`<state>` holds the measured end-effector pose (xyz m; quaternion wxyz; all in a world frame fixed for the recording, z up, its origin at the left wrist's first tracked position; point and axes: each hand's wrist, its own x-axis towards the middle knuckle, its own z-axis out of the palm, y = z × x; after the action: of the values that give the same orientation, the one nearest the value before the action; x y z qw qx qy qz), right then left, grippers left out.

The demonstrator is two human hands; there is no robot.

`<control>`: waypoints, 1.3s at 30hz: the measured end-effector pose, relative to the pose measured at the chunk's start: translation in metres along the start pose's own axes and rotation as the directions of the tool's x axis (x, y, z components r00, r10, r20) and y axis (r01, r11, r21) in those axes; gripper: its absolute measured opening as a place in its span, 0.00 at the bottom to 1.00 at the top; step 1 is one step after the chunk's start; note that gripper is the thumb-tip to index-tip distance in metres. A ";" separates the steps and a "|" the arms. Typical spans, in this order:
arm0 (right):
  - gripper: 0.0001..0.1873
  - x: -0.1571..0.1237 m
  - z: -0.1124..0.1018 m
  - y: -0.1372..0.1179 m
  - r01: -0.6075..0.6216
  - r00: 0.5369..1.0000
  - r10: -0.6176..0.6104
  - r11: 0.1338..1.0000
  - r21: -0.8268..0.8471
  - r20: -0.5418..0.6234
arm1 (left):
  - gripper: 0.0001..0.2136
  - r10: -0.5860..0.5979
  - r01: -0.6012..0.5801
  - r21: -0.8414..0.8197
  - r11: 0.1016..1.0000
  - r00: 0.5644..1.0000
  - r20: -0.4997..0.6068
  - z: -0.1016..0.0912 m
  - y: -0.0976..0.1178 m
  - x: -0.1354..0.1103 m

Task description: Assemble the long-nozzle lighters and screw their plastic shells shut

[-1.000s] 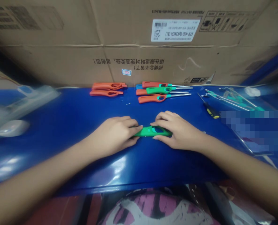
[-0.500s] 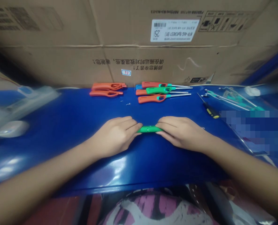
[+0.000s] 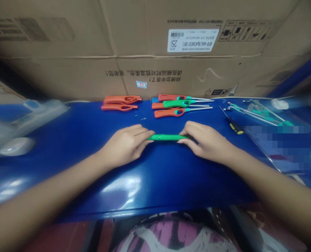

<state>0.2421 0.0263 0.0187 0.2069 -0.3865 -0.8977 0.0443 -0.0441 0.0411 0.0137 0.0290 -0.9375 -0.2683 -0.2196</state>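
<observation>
A green lighter handle (image 3: 168, 137) is held level between my two hands, its narrow edge facing up. My left hand (image 3: 127, 145) pinches its left end, and the fingers cover that tip. At the other end my right hand (image 3: 206, 141) has thumb and fingertips closed around it. Beyond my hands lie finished-looking stick lighters with metal rods: a green one (image 3: 175, 104) among orange ones (image 3: 168, 112). Left of them are orange lighter handles (image 3: 120, 107) without rods.
A black and yellow screwdriver (image 3: 234, 126) lies to the right, near teal lighter parts with metal rods (image 3: 262, 117). Tiny metal pins (image 3: 143, 118) rest on the blue table (image 3: 155, 182). A cardboard box wall (image 3: 73, 70) closes off the back. A white roll (image 3: 17, 146) sits at left.
Both hands have moved slightly away from me with the green handle. My right hand has shifted toward its right end, so more of the handle shows between the hands.
</observation>
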 end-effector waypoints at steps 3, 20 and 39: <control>0.06 0.001 0.002 0.004 -0.057 0.998 0.058 0.998 0.037 -0.039 | 0.15 -0.073 0.065 -0.087 0.994 0.993 -0.090 0.000 -0.001 0.001; 0.18 0.001 0.002 -0.009 0.036 0.987 -0.046 0.997 0.067 0.155 | 0.12 0.004 -0.013 -0.116 0.993 0.997 -0.082 0.003 0.005 -0.001; 0.12 0.001 0.007 0.004 0.008 0.999 -0.010 1.000 -0.029 -0.049 | 0.11 -0.052 0.043 -0.153 0.987 0.997 -0.052 -0.005 0.001 -0.001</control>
<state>0.2411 0.0302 0.0119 0.2234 -0.3864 -0.8946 0.0208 -0.0470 0.0389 0.0180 -0.0403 -0.9239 -0.2721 -0.2661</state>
